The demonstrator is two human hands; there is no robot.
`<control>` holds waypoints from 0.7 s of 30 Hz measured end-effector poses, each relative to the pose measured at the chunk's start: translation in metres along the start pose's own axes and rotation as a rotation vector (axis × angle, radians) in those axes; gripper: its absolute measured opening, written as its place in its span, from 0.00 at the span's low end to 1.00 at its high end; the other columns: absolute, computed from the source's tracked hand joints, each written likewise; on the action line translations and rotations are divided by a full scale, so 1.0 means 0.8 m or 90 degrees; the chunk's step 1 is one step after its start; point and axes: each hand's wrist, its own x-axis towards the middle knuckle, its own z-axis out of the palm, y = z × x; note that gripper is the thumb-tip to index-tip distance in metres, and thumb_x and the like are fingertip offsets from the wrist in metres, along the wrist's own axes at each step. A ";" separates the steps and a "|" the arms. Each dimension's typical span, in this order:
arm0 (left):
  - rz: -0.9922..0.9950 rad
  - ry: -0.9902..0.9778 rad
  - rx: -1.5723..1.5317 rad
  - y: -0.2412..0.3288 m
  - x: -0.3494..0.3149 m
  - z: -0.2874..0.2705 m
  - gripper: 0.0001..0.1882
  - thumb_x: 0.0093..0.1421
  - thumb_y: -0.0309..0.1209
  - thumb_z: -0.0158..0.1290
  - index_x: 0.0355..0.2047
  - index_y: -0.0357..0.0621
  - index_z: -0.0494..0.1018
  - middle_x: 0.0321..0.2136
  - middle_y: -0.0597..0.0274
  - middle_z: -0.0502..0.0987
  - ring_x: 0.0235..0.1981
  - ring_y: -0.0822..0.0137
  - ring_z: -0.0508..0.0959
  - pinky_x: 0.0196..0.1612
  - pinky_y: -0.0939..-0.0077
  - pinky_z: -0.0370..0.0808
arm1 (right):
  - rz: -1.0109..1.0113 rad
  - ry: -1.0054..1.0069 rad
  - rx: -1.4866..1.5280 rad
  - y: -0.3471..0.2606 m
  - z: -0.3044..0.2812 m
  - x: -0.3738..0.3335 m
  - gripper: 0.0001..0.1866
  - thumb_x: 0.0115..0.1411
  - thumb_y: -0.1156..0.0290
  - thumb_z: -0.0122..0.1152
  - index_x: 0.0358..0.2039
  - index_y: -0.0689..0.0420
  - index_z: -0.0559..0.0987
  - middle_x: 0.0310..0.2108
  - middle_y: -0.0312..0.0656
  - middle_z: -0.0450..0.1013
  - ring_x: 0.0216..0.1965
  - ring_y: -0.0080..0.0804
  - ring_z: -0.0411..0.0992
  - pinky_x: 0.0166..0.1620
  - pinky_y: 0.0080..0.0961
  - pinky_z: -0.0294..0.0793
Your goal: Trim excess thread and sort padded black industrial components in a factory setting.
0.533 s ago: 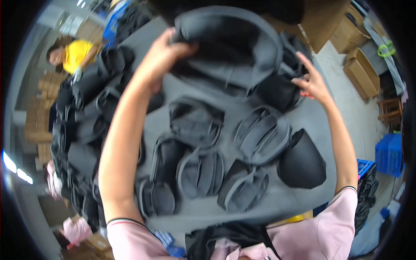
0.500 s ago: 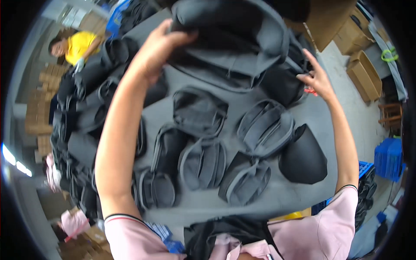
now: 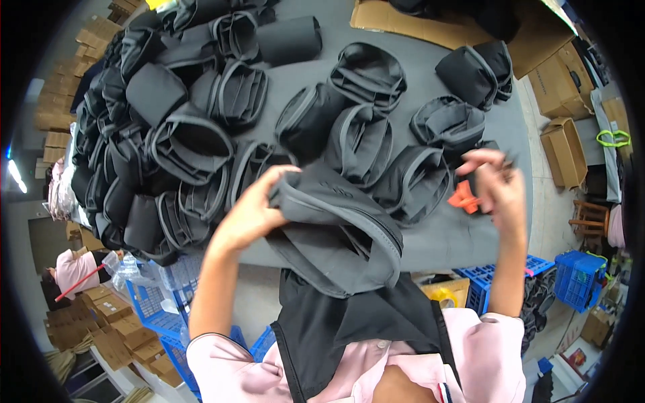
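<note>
My left hand [image 3: 250, 216] grips the edge of a dark grey zip pouch [image 3: 322, 191], fingers on the outside and thumb at its opening. The pouch is tilted in front of my black apron, its zip edge curving round the open mouth. To the right of it my right hand [image 3: 500, 191] is raised with fingers curled, partly smeared by motion. A small orange-red object [image 3: 463, 197] shows at its fingers, its kind unclear. Just beyond the held pouch lie similar open pouches, among them one pouch [image 3: 415, 185] close to my right hand.
Many dark pouches [image 3: 191, 148] are heaped along the grey table's [image 3: 302, 74] left side. A cardboard box [image 3: 403, 27] stands at the far edge. Blue crates [image 3: 480, 285] flank me below the table. A person in pink [image 3: 75, 269] is at the lower left.
The pouch has come down from the far side of the table toward my body, with my left hand on it. My right hand has also come nearer, the orange-red object moving with it.
</note>
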 end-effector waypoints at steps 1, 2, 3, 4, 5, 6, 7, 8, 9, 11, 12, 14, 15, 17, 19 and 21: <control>-0.012 0.000 -0.004 -0.035 -0.006 0.005 0.26 0.44 0.20 0.54 0.47 0.42 0.65 0.40 0.65 0.70 0.43 0.74 0.67 0.49 0.81 0.63 | 0.063 -0.030 -0.022 0.002 0.036 -0.018 0.12 0.57 0.71 0.52 0.40 0.60 0.75 0.35 0.39 0.75 0.13 0.10 0.59 0.16 0.10 0.61; -0.028 0.000 -0.006 -0.065 -0.015 0.012 0.26 0.44 0.19 0.54 0.47 0.42 0.65 0.40 0.65 0.70 0.43 0.74 0.68 0.48 0.82 0.63 | 0.128 -0.061 -0.040 0.007 0.069 -0.034 0.11 0.56 0.71 0.53 0.39 0.59 0.76 0.35 0.39 0.75 0.13 0.10 0.59 0.17 0.10 0.61; -0.030 0.005 -0.016 -0.084 -0.018 0.020 0.26 0.44 0.18 0.52 0.47 0.43 0.65 0.39 0.66 0.70 0.42 0.74 0.68 0.47 0.83 0.64 | 0.170 -0.095 -0.006 0.018 0.093 -0.048 0.11 0.56 0.72 0.54 0.39 0.60 0.76 0.35 0.39 0.74 0.16 0.11 0.62 0.20 0.11 0.64; -0.070 0.028 -0.021 -0.101 -0.020 0.024 0.25 0.44 0.21 0.52 0.47 0.41 0.66 0.39 0.64 0.71 0.42 0.73 0.69 0.47 0.82 0.64 | 0.211 -0.131 0.033 0.035 0.115 -0.057 0.11 0.55 0.72 0.55 0.39 0.60 0.76 0.35 0.39 0.74 0.19 0.13 0.65 0.22 0.12 0.66; -0.102 0.025 -0.021 -0.117 -0.018 0.024 0.24 0.46 0.24 0.53 0.47 0.39 0.66 0.38 0.63 0.72 0.41 0.73 0.70 0.47 0.82 0.64 | 0.178 -0.123 -0.037 0.052 0.134 -0.066 0.11 0.55 0.71 0.55 0.39 0.61 0.75 0.34 0.39 0.73 0.23 0.16 0.67 0.26 0.14 0.68; -0.133 0.022 -0.020 -0.130 -0.016 0.024 0.23 0.47 0.26 0.54 0.46 0.37 0.67 0.37 0.63 0.73 0.40 0.73 0.71 0.47 0.82 0.64 | 0.144 -0.115 -0.108 0.062 0.149 -0.075 0.12 0.55 0.71 0.55 0.39 0.61 0.75 0.33 0.38 0.72 0.27 0.19 0.69 0.30 0.17 0.69; -0.133 0.017 -0.022 -0.136 -0.014 0.022 0.23 0.47 0.26 0.54 0.46 0.37 0.67 0.37 0.63 0.73 0.40 0.73 0.71 0.47 0.82 0.64 | 0.144 -0.110 -0.130 0.063 0.159 -0.083 0.12 0.55 0.70 0.55 0.39 0.62 0.75 0.30 0.39 0.70 0.33 0.22 0.69 0.36 0.20 0.69; -0.153 -0.012 -0.014 -0.140 -0.011 0.019 0.23 0.46 0.27 0.53 0.45 0.36 0.67 0.36 0.63 0.74 0.39 0.73 0.71 0.47 0.82 0.64 | 0.146 -0.106 -0.132 0.065 0.165 -0.087 0.12 0.55 0.70 0.55 0.39 0.62 0.75 0.30 0.39 0.70 0.33 0.22 0.69 0.36 0.20 0.69; -0.172 -0.041 -0.005 -0.143 -0.008 0.016 0.23 0.46 0.27 0.53 0.45 0.35 0.68 0.34 0.62 0.74 0.38 0.72 0.72 0.46 0.81 0.65 | 0.112 -0.081 -0.163 0.066 0.170 -0.089 0.12 0.55 0.70 0.54 0.39 0.62 0.75 0.30 0.39 0.70 0.31 0.22 0.69 0.35 0.19 0.69; -0.160 -0.030 0.034 -0.148 -0.002 0.015 0.26 0.45 0.32 0.55 0.46 0.36 0.68 0.35 0.58 0.75 0.39 0.69 0.73 0.46 0.79 0.65 | 0.112 -0.034 -0.163 0.064 0.177 -0.089 0.12 0.56 0.69 0.54 0.39 0.61 0.75 0.29 0.38 0.69 0.27 0.20 0.67 0.31 0.17 0.68; -0.150 -0.014 0.071 -0.150 -0.001 0.016 0.30 0.43 0.37 0.56 0.47 0.37 0.68 0.36 0.55 0.76 0.40 0.66 0.74 0.46 0.76 0.66 | 0.159 -0.014 -0.048 0.056 0.180 -0.091 0.10 0.58 0.73 0.49 0.38 0.63 0.74 0.28 0.33 0.68 0.15 0.12 0.60 0.18 0.11 0.60; -0.111 0.008 0.209 -0.133 0.001 0.021 0.29 0.42 0.36 0.56 0.47 0.41 0.69 0.38 0.51 0.76 0.42 0.61 0.75 0.45 0.72 0.68 | 0.106 0.052 -0.059 0.058 0.186 -0.098 0.10 0.55 0.74 0.53 0.38 0.61 0.75 0.30 0.34 0.69 0.14 0.12 0.60 0.19 0.12 0.60; -0.101 -0.060 0.324 -0.107 -0.001 0.026 0.30 0.40 0.36 0.55 0.47 0.44 0.69 0.39 0.51 0.76 0.42 0.58 0.75 0.46 0.70 0.68 | 0.045 0.021 -0.133 0.062 0.186 -0.100 0.12 0.53 0.73 0.56 0.38 0.61 0.75 0.30 0.34 0.69 0.15 0.12 0.60 0.20 0.12 0.60; 0.072 -0.115 0.509 -0.107 -0.002 0.028 0.31 0.40 0.29 0.55 0.49 0.57 0.68 0.40 0.52 0.74 0.41 0.55 0.73 0.48 0.70 0.67 | 0.048 -0.080 -0.297 0.049 0.196 -0.107 0.20 0.44 0.64 0.66 0.38 0.58 0.76 0.29 0.32 0.69 0.24 0.17 0.63 0.27 0.16 0.65; 0.139 -0.131 0.555 -0.091 -0.002 0.034 0.33 0.39 0.27 0.55 0.51 0.56 0.66 0.41 0.53 0.73 0.44 0.55 0.72 0.48 0.69 0.67 | 0.079 -0.083 -0.202 0.068 0.220 -0.120 0.17 0.45 0.65 0.67 0.33 0.60 0.74 0.27 0.34 0.70 0.26 0.17 0.65 0.29 0.17 0.67; 0.248 -0.122 0.588 -0.085 -0.001 0.048 0.37 0.38 0.20 0.56 0.53 0.52 0.61 0.47 0.54 0.68 0.51 0.55 0.66 0.52 0.67 0.64 | 0.175 -0.031 -0.014 0.081 0.238 -0.132 0.13 0.49 0.69 0.65 0.29 0.62 0.71 0.24 0.35 0.70 0.27 0.16 0.67 0.31 0.15 0.68</control>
